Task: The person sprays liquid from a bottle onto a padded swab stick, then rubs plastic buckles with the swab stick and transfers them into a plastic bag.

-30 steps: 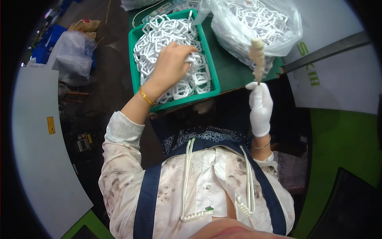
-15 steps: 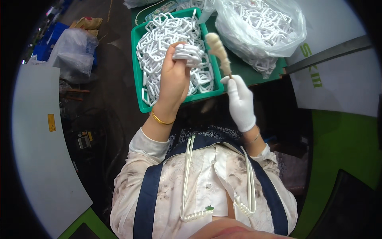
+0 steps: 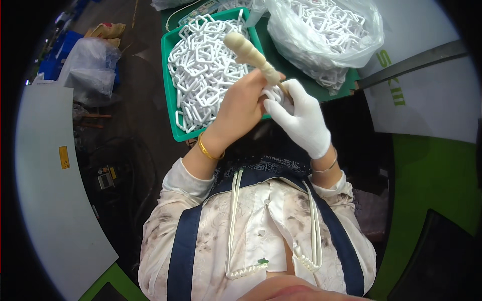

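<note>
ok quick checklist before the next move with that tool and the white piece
1. Left hand on the white plastic piece: ok, held between both hands.
2. Gloved right hand on the cream ridged-handle tool: ok, gripped near its lower end.
3. Tool tip seated in the piece: cannot tell, hidden by fingers.
4. Green tray of white pieces within reach: ok, just beyond the hands.
5. Clear bag of pieces stable: ok, resting beside the tray.

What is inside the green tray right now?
The green tray holds a heap of white plastic loops. Its floor is covered, and the hands hide its near right corner.
</note>
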`<state>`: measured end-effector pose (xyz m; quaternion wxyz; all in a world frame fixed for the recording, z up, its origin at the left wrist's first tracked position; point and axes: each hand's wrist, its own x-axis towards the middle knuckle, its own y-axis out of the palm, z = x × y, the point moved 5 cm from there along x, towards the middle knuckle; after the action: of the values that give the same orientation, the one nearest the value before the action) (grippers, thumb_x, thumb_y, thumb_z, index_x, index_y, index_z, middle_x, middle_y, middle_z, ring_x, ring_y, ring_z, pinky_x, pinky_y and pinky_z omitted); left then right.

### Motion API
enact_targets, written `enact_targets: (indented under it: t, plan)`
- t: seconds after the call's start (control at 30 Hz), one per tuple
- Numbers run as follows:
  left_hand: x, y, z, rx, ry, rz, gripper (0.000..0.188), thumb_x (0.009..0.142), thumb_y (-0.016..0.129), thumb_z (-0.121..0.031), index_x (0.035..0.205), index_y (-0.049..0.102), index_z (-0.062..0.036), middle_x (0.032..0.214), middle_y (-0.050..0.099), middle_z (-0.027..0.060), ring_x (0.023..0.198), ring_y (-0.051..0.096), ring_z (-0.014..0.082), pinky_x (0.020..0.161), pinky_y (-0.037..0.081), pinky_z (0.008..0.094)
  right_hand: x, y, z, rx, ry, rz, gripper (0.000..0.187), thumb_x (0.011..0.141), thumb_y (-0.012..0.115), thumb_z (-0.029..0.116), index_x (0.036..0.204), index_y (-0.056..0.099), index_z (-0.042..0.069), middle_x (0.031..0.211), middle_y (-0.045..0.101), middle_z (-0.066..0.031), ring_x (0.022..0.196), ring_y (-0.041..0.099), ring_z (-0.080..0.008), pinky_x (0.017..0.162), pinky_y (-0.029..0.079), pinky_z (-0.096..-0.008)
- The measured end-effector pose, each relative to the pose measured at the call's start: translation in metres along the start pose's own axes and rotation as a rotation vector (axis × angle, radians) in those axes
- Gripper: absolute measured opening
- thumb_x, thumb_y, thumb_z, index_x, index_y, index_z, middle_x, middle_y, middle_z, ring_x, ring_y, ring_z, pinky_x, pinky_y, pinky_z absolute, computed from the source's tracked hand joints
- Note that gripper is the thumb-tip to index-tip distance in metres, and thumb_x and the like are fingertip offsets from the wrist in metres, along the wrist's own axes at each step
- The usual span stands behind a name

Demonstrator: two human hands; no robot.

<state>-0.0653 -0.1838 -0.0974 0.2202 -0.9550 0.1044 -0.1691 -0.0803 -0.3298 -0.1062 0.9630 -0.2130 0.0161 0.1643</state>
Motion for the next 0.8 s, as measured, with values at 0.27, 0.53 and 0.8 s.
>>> enact_targets:
  t: [0.27,0.53,0.8]
  plan:
    - [0.009,-0.010,0.046,-0.970,-0.204,-0.326,0.024,0.106,0.049,-0.007,0.129,0.056,-0.0043,0.104,0.068,0.0057,0.085,0.066,0.0149,0.080,0.057,0.0308,-0.017,0.010,-0.028,0.096,-0.116,-0.209,0.025,0.108,0.051,0.024,0.118,0.058,0.002,0.078,0.061,-0.0069,0.067,0.058,-0.0185,0.063,0.047,-0.0312]
    - [0.001,0.051,0.015,-1.530,-0.433,0.053,0.036,0.109,0.047,-0.021,0.139,0.051,-0.0011,0.126,0.063,0.0103,0.117,0.063,0.0221,0.105,0.052,0.0373,-0.009,0.003,0.003,0.361,-0.138,-0.202,0.016,0.100,0.064,0.010,0.113,0.061,0.001,0.087,0.055,0.0045,0.075,0.045,-0.0025,0.068,0.038,-0.0196]
    - [-0.004,0.046,0.031,-1.618,-0.400,0.011,0.038,0.105,0.057,-0.017,0.140,0.050,-0.0024,0.140,0.058,0.0134,0.131,0.056,0.0246,0.110,0.049,0.0369,-0.004,-0.016,-0.008,0.338,-0.092,-0.530,0.017,0.095,0.069,0.005,0.106,0.057,0.001,0.081,0.047,0.0055,0.068,0.039,-0.0006,0.059,0.035,-0.0177]
